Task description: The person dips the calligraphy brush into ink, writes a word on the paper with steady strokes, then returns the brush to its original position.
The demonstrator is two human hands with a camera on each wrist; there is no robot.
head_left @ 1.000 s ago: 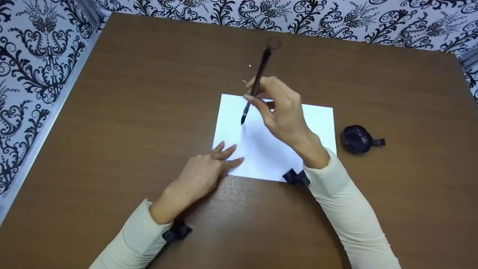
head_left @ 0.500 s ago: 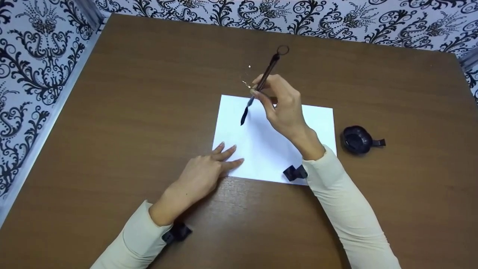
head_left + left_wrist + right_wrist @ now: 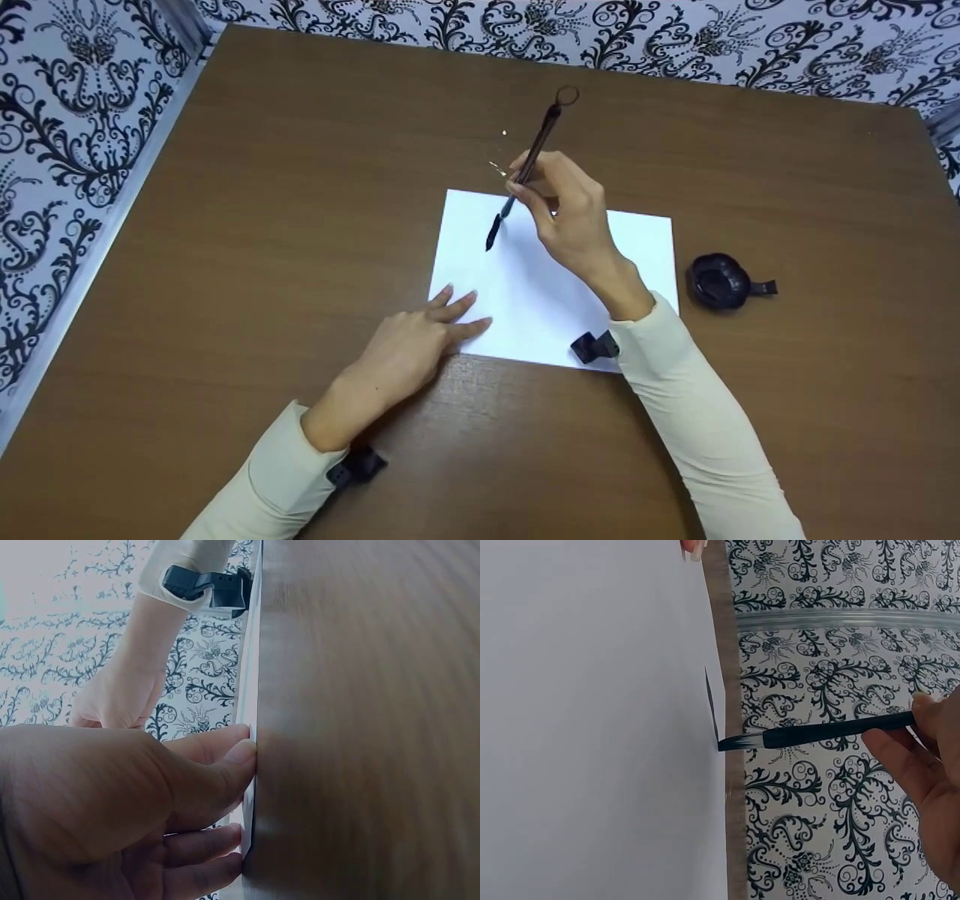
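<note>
My right hand (image 3: 574, 214) pinches a dark paintbrush (image 3: 536, 146) with a ring at its top end, the handle leaning up and away. Its bristles (image 3: 739, 742) touch a white sheet of paper (image 3: 645, 251) at the end of a short black stroke (image 3: 492, 234). In the right wrist view that stroke (image 3: 712, 709) runs as a thin dark line from the bristle tip. With fingers spread, my left hand (image 3: 409, 349) rests on the sheet's near left corner. The left wrist view has the left fingertips (image 3: 240, 752) along the paper's edge.
A small black cup (image 3: 716, 281) with a short handle stands right of the paper on the brown wooden table (image 3: 262, 225). Patterned wallpaper (image 3: 97, 97) borders the table at the left and back. Black wrist cameras (image 3: 595, 347) are strapped on both sleeves.
The right hand has drawn the paintbrush slightly up and right across the paper, and a black stroke now shows below the bristles. The left hand has stayed in place.
</note>
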